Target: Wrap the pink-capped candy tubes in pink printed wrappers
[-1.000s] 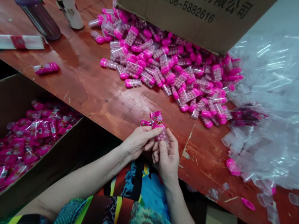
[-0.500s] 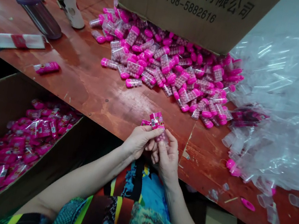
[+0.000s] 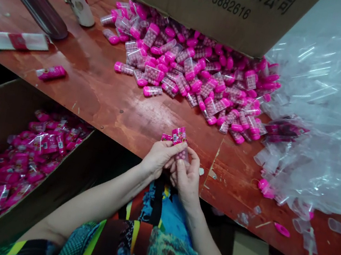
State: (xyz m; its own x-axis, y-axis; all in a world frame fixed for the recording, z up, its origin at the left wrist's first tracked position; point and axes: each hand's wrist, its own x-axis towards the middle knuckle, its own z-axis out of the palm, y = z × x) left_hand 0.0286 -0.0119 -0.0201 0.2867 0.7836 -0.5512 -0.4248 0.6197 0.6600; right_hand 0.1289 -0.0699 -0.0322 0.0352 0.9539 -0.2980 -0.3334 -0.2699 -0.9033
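Note:
Both hands meet at the table's front edge. My left hand is closed, thumb and fingers pinching a pink printed wrapper sleeve. Just below it, my right hand grips a small clear candy bottle with pink pellets inside. The bottle's upper end meets the sleeve under my left thumb; how far it sits inside is hidden. Another pink wrapper shows behind my left fingers. Beyond the hands lies a pile of candy bottles with bright pink caps.
A cardboard box stands behind the pile. At lower left an open carton holds many wrapped bottles. One wrapped bottle lies on the table, near a purple drink bottle. Clear plastic bags with empty sleeves cover the right side.
My right hand has moved slightly left with the candy bottle, closer against the wrapper sleeve and my left thumb. A small white scrap now shows beside it. The view has shifted slightly.

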